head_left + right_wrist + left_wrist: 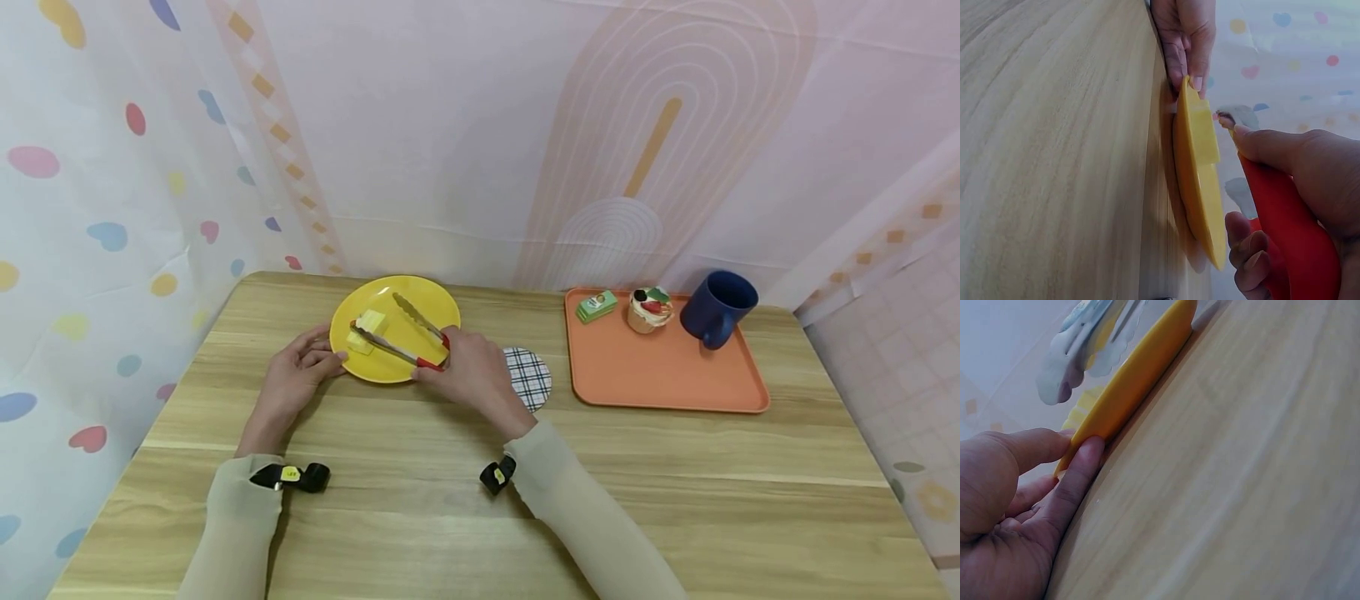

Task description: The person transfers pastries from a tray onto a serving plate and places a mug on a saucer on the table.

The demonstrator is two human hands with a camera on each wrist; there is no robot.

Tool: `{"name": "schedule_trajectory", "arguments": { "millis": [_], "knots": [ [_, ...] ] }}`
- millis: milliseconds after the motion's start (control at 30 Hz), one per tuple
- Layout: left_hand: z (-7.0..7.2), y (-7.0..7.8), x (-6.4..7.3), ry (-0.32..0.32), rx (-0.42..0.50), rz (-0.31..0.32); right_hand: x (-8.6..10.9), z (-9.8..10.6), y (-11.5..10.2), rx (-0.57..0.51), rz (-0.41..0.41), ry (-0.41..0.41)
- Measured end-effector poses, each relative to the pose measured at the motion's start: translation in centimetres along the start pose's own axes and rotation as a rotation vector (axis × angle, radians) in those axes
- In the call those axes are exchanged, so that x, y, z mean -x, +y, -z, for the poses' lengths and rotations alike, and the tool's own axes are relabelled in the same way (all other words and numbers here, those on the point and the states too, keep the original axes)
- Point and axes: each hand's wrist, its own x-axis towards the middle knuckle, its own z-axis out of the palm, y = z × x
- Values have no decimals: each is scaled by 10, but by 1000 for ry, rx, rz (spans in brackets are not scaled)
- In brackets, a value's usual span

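My left hand pinches the near left rim of a yellow plate, thumb on top and fingers under the edge, as the left wrist view shows. Pale yellow block-like pieces lie on the plate's left side. With my right hand I grip a pair of tongs by its red handles. The tongs' metal arms are spread apart over the plate, one tip overlapping the yellow pieces in the head view. A round plaid coaster lies partly behind my right hand.
On the right an orange tray holds a small green packet, a fruit-topped cupcake and a dark blue mug. Patterned cloth hangs behind the wooden table.
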Motion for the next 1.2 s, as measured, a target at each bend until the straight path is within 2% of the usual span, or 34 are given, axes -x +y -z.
{"name": "schedule_trajectory", "arguments": {
  "millis": [367, 533, 1200],
  "knots": [
    [0, -2, 0, -6, 15, -23, -3, -1, 2, 46, -53, 51],
    [0, -1, 1, -9, 20, -38, -3, -2, 3, 57, -54, 53],
    [-1, -2, 0, 4, 9, -23, 6, -1, 14, 7, -35, 50]
  ]
}}
